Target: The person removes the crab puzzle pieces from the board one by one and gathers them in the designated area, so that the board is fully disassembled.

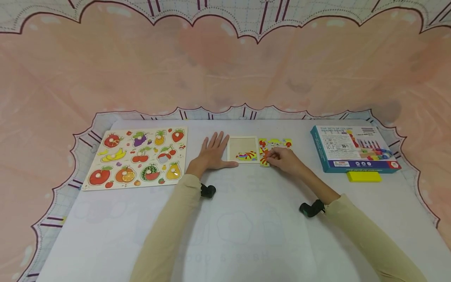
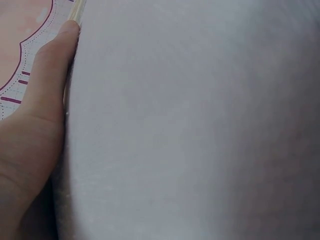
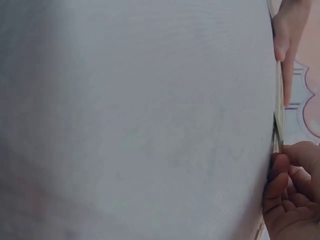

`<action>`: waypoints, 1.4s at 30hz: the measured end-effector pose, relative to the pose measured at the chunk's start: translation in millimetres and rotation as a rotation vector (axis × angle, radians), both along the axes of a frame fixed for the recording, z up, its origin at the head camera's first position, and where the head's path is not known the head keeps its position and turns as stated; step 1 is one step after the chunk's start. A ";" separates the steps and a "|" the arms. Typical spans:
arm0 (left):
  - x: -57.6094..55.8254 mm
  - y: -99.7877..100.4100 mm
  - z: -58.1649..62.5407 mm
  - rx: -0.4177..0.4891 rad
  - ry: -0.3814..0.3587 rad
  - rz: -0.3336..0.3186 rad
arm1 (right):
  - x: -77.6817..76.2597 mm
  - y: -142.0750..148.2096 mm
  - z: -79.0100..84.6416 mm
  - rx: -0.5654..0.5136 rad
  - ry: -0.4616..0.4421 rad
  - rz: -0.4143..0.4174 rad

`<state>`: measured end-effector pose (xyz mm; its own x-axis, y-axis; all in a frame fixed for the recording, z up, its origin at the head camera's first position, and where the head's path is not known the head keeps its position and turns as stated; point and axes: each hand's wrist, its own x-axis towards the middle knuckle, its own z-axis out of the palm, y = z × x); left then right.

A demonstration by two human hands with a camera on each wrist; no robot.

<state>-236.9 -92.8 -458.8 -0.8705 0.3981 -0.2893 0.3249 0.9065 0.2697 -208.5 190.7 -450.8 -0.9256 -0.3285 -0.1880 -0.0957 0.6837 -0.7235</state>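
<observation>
A small wooden puzzle frame [image 1: 242, 149] lies mid-table, a brightly printed puzzle piece [image 1: 246, 156] at its lower right inside. Fingers spread, my left hand [image 1: 211, 152] rests at the frame's left side, its thumb reaching the lower-left corner. The left wrist view catches this hand [image 2: 42, 95] along the left border. Just right of the frame are more colourful puzzle pieces [image 1: 282, 141]. Over these, my right hand [image 1: 284, 159] pinches a puzzle piece between thumb and fingertips. In the right wrist view, the thin piece [image 3: 278, 132] stands tilted at the right hand's fingertips [image 3: 281, 162].
To the left lies a wooden fruit puzzle board [image 1: 141, 158]. A boxed set [image 1: 356, 150] sits at the right, with a yellow block [image 1: 364, 177] against its front edge. The white tabletop [image 1: 243, 219] ends at a scalloped cloth border [image 1: 243, 112] at the back.
</observation>
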 end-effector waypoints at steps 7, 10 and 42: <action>-1.3 0.7 0.5 0.001 0.005 -0.005 | -2.4 -5.1 7.2 0.098 -0.002 0.015; -1.9 0.7 0.1 -0.001 0.010 -0.009 | -3.5 -7.0 9.6 0.148 0.006 0.032; 2.9 0.6 2.7 0.007 0.009 -0.009 | -15.7 -61.9 8.0 -0.026 0.085 0.134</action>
